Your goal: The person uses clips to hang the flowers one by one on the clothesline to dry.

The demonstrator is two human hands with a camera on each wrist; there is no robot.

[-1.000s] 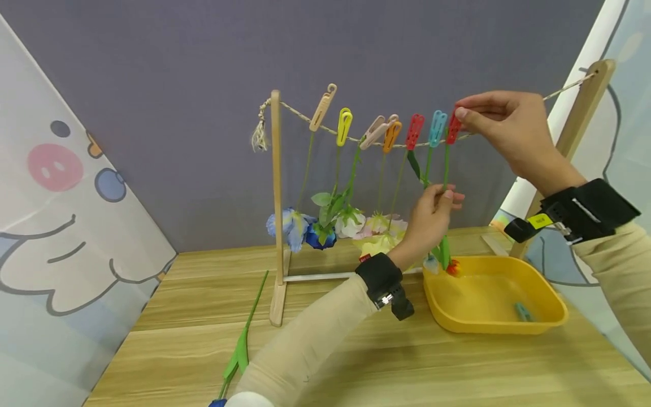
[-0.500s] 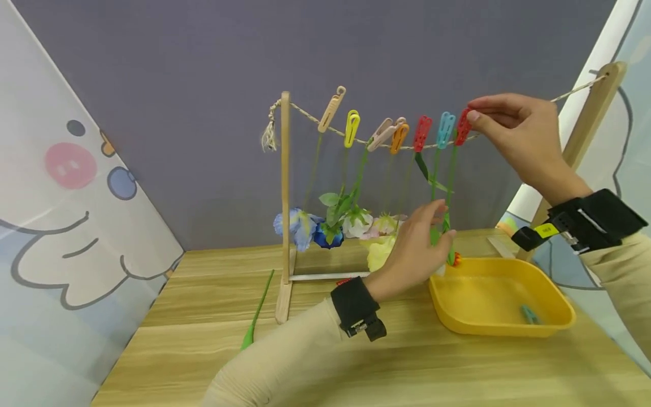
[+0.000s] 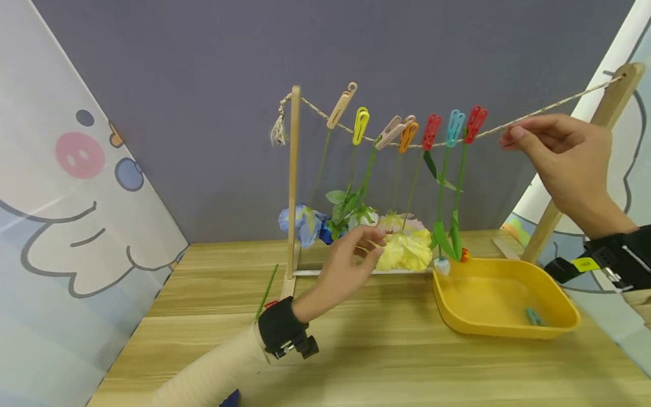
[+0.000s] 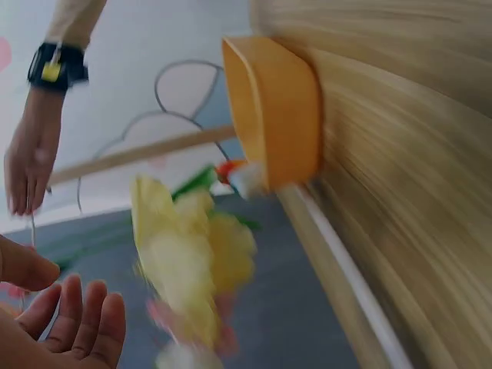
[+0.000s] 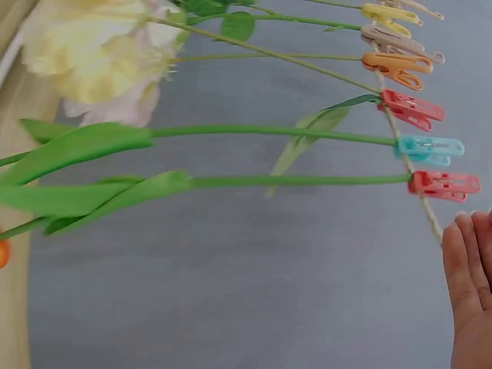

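Head view: seven flowers hang upside down from pegs on the twine line (image 3: 534,115), the red peg (image 3: 475,123) outermost. Right hand (image 3: 564,164) hovers by the twine, fingers loose, holding nothing. Left hand (image 3: 346,271) hangs relaxed and empty near the yellow flower (image 3: 407,254).

One stem (image 3: 267,291) lies on the table near the left post, and a teal peg (image 3: 533,315) sits in the yellow tray (image 3: 458,305), so I'd say one is left to hang.

Left wrist: blurry, left fingers (image 4: 77,327) spread open.

Right wrist: flat fingers (image 5: 469,284) just past the red peg.

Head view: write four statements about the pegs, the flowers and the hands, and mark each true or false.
1. The right hand grips the red peg. False: it is beside the peg, apart from it.
2. A small teal peg lies in the yellow tray. True.
3. The left hand holds a stem. False: it holds nothing, near the yellow flower.
4. The flowers hang heads down from the string. True.
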